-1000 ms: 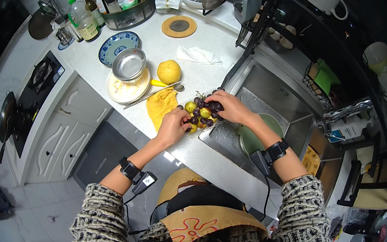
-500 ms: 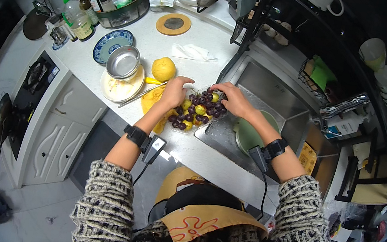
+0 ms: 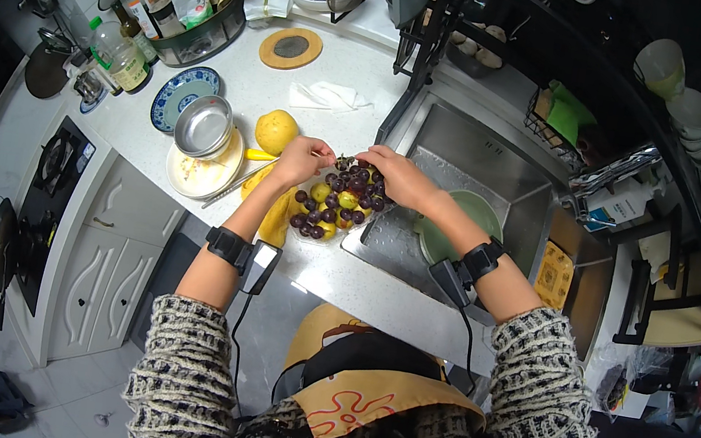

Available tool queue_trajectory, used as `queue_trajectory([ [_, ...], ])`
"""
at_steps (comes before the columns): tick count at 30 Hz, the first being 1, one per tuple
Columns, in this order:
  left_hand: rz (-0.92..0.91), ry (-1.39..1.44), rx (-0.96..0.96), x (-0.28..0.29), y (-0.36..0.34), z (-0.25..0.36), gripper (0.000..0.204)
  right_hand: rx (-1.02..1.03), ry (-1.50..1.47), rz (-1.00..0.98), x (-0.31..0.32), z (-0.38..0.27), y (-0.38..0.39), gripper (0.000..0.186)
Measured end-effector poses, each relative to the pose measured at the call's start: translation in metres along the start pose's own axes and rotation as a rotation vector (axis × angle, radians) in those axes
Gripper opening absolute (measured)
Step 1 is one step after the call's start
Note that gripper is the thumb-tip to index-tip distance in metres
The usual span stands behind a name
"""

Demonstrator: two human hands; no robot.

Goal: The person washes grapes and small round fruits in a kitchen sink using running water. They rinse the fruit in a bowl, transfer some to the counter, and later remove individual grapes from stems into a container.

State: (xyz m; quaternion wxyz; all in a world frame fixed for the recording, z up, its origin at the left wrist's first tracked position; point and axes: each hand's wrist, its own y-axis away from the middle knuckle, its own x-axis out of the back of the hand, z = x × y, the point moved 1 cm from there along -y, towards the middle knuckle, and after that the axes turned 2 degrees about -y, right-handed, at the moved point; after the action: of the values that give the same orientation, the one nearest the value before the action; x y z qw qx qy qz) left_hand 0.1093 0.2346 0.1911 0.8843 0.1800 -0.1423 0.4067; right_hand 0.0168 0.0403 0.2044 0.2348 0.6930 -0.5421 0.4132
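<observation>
Dark purple grapes point(image 3: 366, 196) lie heaped with several small yellow-green fruits point(image 3: 320, 191) in what looks like a clear tray at the counter's edge by the sink. At the far end of the heap, my left hand point(image 3: 305, 161) pinches at the grape stem point(image 3: 344, 163). My right hand point(image 3: 399, 177) comes from the other side, its fingers closed on the grapes near that stem. A yellow cloth point(image 3: 277, 216) lies under my left wrist. Beyond it sits a round yellow fruit point(image 3: 277, 132).
Left of the hands, a metal bowl point(image 3: 203, 127) stands on a white plate point(image 3: 185, 181), next to a blue-patterned plate point(image 3: 171, 104). A yellow-handled knife point(image 3: 259, 155) lies nearby. On the right, the sink point(image 3: 468, 146) holds a green basin point(image 3: 468, 222). A white tissue point(image 3: 328, 97) lies farther back.
My hands have drawn closer together over the far end of the grapes. The left fingers, stretched out before, are now pinched at the stem. The whole view has shifted slightly.
</observation>
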Motion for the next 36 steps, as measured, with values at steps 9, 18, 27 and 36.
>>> queue_trajectory([
  [9, -0.232, 0.938, 0.152, -0.001, 0.019, 0.008, 0.002, -0.148, -0.079, 0.285, 0.004, -0.009, 0.002, 0.027],
  [18, -0.194, 0.909, 0.138, -0.016, 0.024, 0.015, 0.004, -0.429, -0.645, 0.337, -0.014, -0.02, 0.006, 0.031],
  [27, -0.074, 0.712, 0.141, -0.013, 0.02, 0.023, 0.003, -0.424, -0.423, 0.336, -0.002, -0.018, 0.032, 0.029],
  [36, -0.319, 0.339, 0.065, -0.093, 0.016, 0.087, 0.006, -0.805, -1.602, 0.616, 0.049, 0.019, 0.154, 0.024],
])
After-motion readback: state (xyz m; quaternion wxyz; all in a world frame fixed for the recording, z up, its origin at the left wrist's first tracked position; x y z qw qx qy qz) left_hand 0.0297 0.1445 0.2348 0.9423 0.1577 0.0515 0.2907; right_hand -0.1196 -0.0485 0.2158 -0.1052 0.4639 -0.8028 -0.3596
